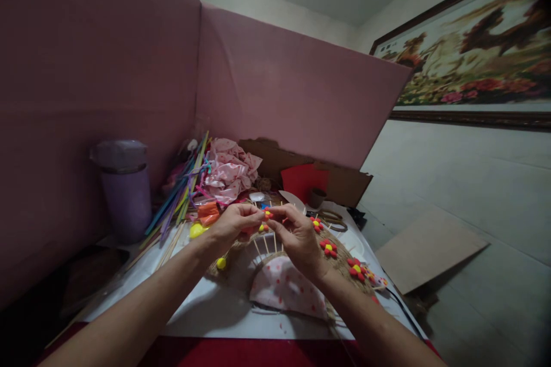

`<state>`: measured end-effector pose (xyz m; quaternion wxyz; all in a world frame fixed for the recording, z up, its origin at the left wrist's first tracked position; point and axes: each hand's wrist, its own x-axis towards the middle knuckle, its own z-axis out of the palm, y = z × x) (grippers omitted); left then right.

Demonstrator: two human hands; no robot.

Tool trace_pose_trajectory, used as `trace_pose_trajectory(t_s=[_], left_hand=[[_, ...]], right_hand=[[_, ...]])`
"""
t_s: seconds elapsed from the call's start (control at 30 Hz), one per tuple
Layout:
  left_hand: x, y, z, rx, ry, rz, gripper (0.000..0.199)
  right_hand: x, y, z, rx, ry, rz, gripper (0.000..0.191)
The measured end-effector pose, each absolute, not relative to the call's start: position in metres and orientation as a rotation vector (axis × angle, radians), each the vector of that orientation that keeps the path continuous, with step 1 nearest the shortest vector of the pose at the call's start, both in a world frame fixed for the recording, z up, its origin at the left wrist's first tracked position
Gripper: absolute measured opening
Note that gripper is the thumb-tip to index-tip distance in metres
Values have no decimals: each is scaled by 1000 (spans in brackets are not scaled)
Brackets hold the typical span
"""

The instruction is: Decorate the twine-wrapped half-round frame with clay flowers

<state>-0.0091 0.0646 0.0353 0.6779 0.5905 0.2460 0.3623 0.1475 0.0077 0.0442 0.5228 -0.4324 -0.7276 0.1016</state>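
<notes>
flower [267, 214], red w/ yel ctr; l hand [236, 222] & r hand [298, 235] grip narrow, pinching it

Held flower [268, 214]: petals partly covered by the fingertips of the left hand [236, 222] and right hand [299, 235].
Woven arch [342, 253]: upper section partly hidden behind both hands.
Spotted half-disc [286, 287]: upper right rim covered by the right wrist.
Forearms [142, 304]: cut off by the lower edge.
Framed picture [473, 63]: cut off at right.
Specks [282, 328]: too small to identify.
</notes>
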Motion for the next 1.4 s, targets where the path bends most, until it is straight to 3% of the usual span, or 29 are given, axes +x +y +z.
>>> trace_pose_trajectory(t_s=[0.67, 0.9, 1.13, 1.4], left_hand=[[-6, 64, 39, 1384, 649, 860, 42], [-18, 78, 36, 2066, 1154, 1243, 19], [-27, 81, 34, 2281, 1626, 959, 19], [-29, 88, 29, 2164, 1678, 847, 21]], right_hand=[[148, 11, 47, -1033, -1791, 159, 6], [166, 45, 34, -1159, -1945, 162, 9], [173, 62, 28, -1177, -2060, 102, 18], [170, 64, 34, -1168, -2198, 66, 17]])
